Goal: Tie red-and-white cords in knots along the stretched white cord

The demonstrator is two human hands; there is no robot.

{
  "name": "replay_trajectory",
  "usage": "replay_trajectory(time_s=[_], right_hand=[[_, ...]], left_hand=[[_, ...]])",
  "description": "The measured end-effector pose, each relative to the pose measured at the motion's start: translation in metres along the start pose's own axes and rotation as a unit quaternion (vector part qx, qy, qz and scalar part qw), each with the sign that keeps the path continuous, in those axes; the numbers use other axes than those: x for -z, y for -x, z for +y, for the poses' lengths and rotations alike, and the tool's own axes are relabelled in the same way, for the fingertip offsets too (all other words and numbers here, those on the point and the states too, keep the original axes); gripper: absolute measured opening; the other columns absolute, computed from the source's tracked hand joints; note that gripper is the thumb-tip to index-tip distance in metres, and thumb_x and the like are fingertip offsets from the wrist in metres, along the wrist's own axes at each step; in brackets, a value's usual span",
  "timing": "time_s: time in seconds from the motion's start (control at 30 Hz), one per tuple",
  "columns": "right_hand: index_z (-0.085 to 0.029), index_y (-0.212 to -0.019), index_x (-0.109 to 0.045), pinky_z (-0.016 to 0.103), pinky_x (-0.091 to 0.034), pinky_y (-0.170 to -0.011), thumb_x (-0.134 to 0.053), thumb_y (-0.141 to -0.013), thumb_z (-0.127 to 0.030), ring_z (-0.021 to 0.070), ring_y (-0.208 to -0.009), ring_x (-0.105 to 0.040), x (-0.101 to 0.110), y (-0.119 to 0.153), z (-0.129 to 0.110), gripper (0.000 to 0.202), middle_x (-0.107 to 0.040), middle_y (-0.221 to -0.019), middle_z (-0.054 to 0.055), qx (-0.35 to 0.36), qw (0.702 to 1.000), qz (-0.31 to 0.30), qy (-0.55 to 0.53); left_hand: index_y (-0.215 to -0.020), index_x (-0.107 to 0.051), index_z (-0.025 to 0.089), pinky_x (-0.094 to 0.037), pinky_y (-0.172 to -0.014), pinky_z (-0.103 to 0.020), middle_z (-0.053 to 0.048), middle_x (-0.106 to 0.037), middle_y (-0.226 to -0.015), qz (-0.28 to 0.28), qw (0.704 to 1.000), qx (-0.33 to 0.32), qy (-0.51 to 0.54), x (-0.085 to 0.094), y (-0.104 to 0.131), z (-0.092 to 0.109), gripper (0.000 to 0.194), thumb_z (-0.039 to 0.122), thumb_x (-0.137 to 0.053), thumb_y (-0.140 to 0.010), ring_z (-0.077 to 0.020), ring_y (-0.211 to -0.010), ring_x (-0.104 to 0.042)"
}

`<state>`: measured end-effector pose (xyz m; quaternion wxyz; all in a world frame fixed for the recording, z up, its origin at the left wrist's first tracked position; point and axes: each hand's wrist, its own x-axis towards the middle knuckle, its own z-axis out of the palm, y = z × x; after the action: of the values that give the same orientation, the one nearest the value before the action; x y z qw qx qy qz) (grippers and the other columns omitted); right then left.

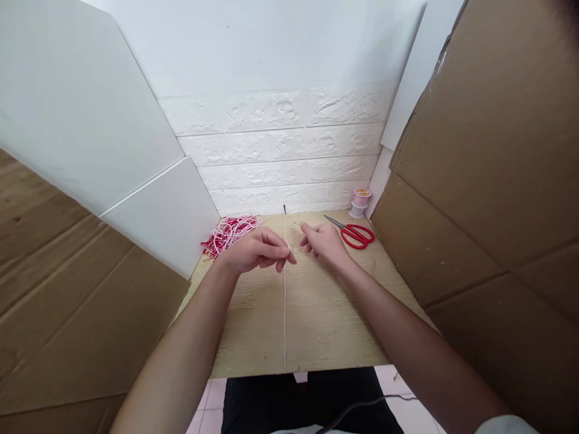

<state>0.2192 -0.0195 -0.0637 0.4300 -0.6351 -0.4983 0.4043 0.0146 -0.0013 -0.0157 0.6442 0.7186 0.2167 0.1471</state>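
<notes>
A thin pale string [284, 313] runs straight down the middle of the wooden board, from a dark nail [284, 208] at the back to the front edge. My left hand [266, 249] is closed in a pinch over the string, thumb and forefinger together at it. Just right of the string, my right hand [324, 242] has its fingers curled in and its thumb pointing towards the left hand. Whatever is between the right fingertips, if anything, is too fine to make out. The two hands are apart.
Behind my left hand lies a tangled heap of red and white cords [231, 234]. Red-handled scissors [355, 234] rest beyond my right hand, near two stacked thread spools [360, 202]. Cardboard panels [488, 181] flank the board [335, 325], and a white brick-patterned wall [289, 144] closes the back.
</notes>
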Motion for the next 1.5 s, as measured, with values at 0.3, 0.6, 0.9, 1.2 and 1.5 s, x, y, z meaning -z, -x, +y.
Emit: replay_trajectory(time_s=[0.3, 0.6, 0.9, 1.2, 1.5], right_hand=[[-0.011, -0.081, -0.071, 0.022, -0.028, -0.039, -0.066, -0.078, -0.046, 0.0086, -0.042, -0.044, -0.009, 0.015, -0.011, 0.036, -0.057, -0.061, 0.001, 0.124, 0.976, -0.029, -0.179], [-0.011, -0.09, -0.072, 0.018, -0.026, -0.035, -0.078, -0.071, -0.044, 0.0081, -0.051, -0.054, -0.023, 0.024, -0.011, 0.039, -0.068, -0.084, 0.009, 0.065, 0.932, -0.095, -0.343], [-0.011, -0.086, -0.072, 0.015, -0.026, -0.037, -0.081, -0.069, -0.036, 0.0079, -0.054, -0.057, -0.024, 0.025, -0.013, 0.031, -0.07, -0.082, 0.008, 0.017, 0.891, -0.135, -0.434], [-0.011, -0.077, -0.066, 0.015, -0.029, -0.039, -0.075, -0.069, -0.022, 0.0053, -0.05, -0.05, -0.027, 0.023, -0.019, 0.016, -0.065, -0.068, 0.004, -0.071, 0.874, -0.082, -0.474], [-0.012, -0.07, -0.059, 0.015, -0.027, -0.039, -0.069, -0.071, -0.02, 0.0041, -0.047, -0.043, -0.027, 0.018, -0.017, 0.013, -0.054, -0.058, -0.001, -0.115, 0.857, -0.076, -0.496]], left_hand=[[-0.102, -0.079, 0.014, -0.017, -0.048, -0.025, 0.002, -0.038, -0.06, 0.327, 0.932, -0.056, 0.147, -0.005, -0.02, -0.01, 0.034, 0.039, -0.071, -0.08, -0.0051, -0.05, -0.027], [-0.088, -0.08, 0.019, -0.042, -0.075, -0.029, -0.008, -0.065, -0.099, 0.375, 0.91, -0.083, 0.158, -0.019, -0.035, -0.018, 0.022, 0.035, -0.074, -0.073, -0.0179, -0.093, -0.055], [-0.096, -0.08, 0.02, -0.043, -0.083, -0.034, -0.007, -0.066, -0.098, 0.358, 0.925, -0.089, 0.088, -0.02, -0.037, -0.025, 0.028, 0.04, -0.07, -0.079, -0.0214, -0.097, -0.057], [-0.1, -0.079, 0.021, -0.042, -0.079, -0.032, -0.006, -0.065, -0.094, 0.349, 0.93, -0.085, 0.075, -0.023, -0.04, -0.031, 0.03, 0.041, -0.07, -0.079, -0.019, -0.089, -0.057], [-0.064, -0.068, 0.015, -0.034, -0.062, -0.027, -0.001, -0.053, -0.067, 0.404, 0.908, -0.067, 0.092, -0.034, -0.049, -0.034, 0.029, 0.041, -0.077, -0.071, -0.011, -0.063, -0.043]])
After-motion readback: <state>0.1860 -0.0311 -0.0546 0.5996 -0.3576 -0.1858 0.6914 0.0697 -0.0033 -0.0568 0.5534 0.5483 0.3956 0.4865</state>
